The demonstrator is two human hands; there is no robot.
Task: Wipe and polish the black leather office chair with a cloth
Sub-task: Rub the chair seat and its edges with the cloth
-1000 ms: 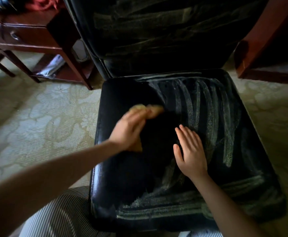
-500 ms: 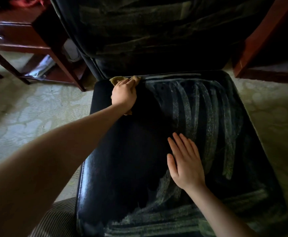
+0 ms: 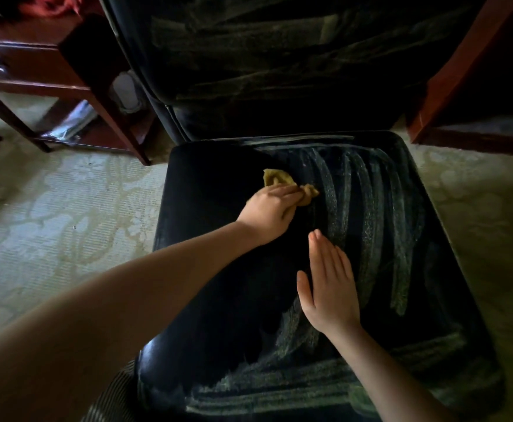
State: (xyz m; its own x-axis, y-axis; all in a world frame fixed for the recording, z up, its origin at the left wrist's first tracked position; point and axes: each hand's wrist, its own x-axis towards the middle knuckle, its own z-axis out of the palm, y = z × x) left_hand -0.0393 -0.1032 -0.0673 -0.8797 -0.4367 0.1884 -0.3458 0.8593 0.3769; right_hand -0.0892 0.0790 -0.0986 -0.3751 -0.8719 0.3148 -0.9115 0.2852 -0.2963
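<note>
Chair (image 3: 215,245): black leather, standing on the carpet (image 3: 66,214) in front of us, seat up and backrest (image 3: 279,56) behind.
Seat: the left part looks dark and wiped. Pale streaks (image 3: 367,208) cover the right half and front edge, and the backrest is streaked too.
Cloth (image 3: 279,179): a small yellowish wad on the rear of the seat, at the edge of the streaks.
Left hand (image 3: 272,210): fingers closed over the wad, pressing it onto the leather.
Right hand (image 3: 329,287): flat on mid-seat, fingers straight and together, holding nothing.
Handling: we judge the cloth light, limp and easily shed, so we keep it bunched under the palm. The leather seems smooth, padded and slick.
Hold: we think an office chair may swivel or roll, so a flat hand bracing the seat suits.
</note>
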